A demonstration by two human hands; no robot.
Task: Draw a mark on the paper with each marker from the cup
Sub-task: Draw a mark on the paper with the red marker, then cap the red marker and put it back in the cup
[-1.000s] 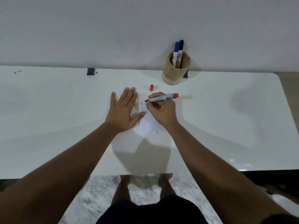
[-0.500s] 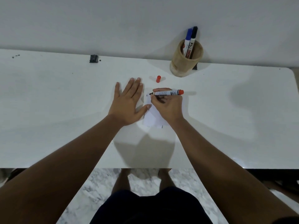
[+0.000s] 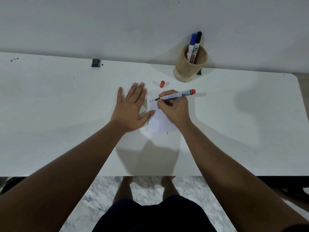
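Observation:
A small white paper (image 3: 158, 122) lies mid-table, partly under both hands. My left hand (image 3: 132, 108) rests flat with fingers spread, its thumb on the paper's left edge. My right hand (image 3: 173, 108) grips an uncapped red marker (image 3: 177, 94), tip pointing left and touching the paper's top edge beside small dark and red marks (image 3: 151, 101). The marker's red cap (image 3: 162, 84) lies on the table just beyond. A tan cup (image 3: 191, 66) at the back holds a blue marker (image 3: 192, 43) and a black marker (image 3: 197, 42).
The white table (image 3: 58, 123) runs to a wall behind. A small black object (image 3: 96, 62) sits at the back edge left of centre, and another dark piece (image 3: 199, 72) is behind the cup. Below the near edge are marble floor and my feet.
The camera view shifted, so the scene sits differently in frame. The marker tip has come down to the paper's top edge, where a red mark now shows. My left hand stayed flat.

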